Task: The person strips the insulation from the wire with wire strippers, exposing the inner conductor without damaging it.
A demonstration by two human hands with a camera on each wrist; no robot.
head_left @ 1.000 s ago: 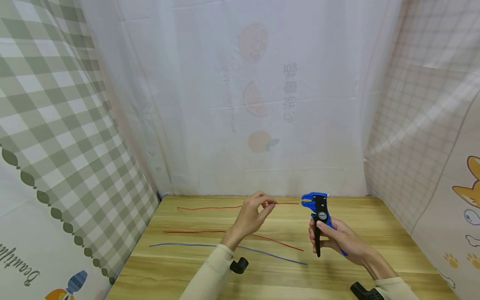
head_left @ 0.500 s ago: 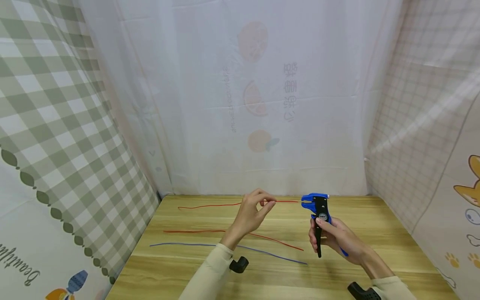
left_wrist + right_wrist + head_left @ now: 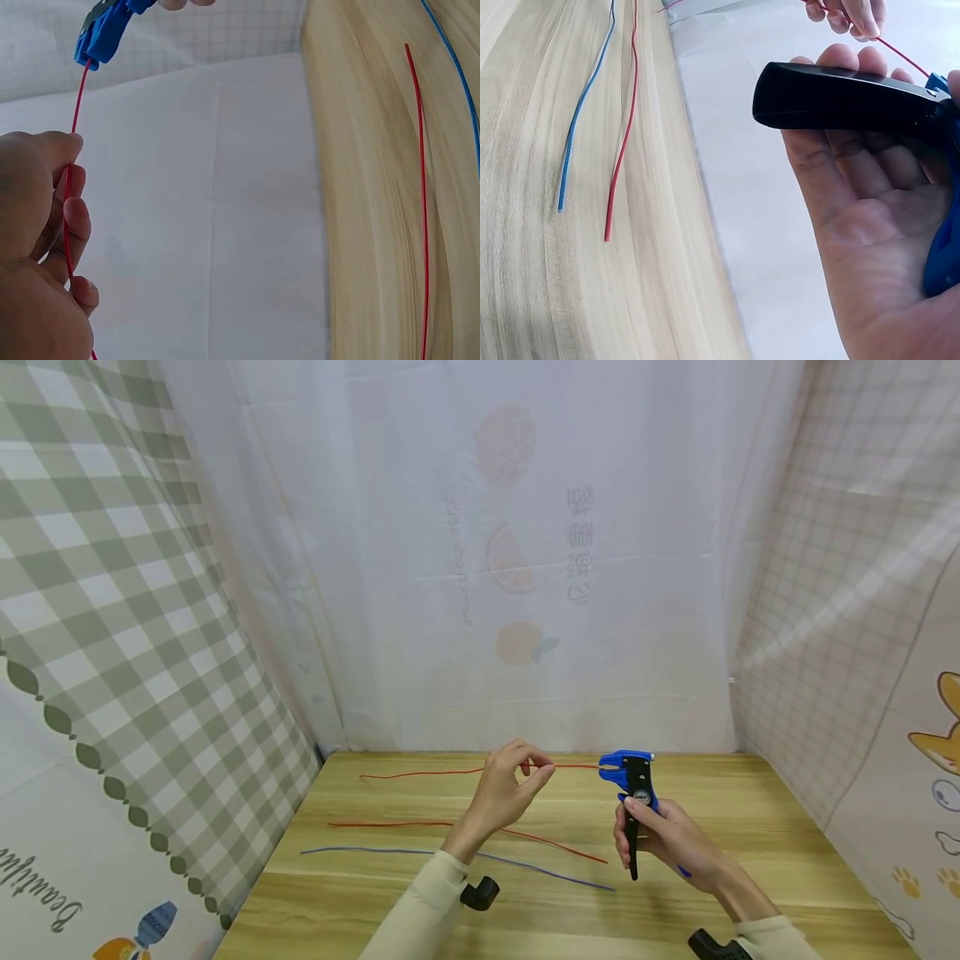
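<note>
Between thumb and fingers my left hand pinches a red wire held above the table. One stretch of that wire trails off to the left; its right end sits at the mouth of a blue and black wire stripper. My right hand grips the stripper by its handles, head upward. In the left wrist view the wire runs along the fingers and meets the blue tool head. The black handle lies across my curled fingers in the right wrist view. How deep the wire reaches inside is hidden.
On the wooden table lie a second red wire and a blue wire, both passing beneath my left forearm. A white curtain rises behind the table, with a checked cloth on the left.
The stripper in my right hand has shifted slightly left and down, so the wire's end now meets its mouth instead of stopping short. My left hand has stayed nearly still.
</note>
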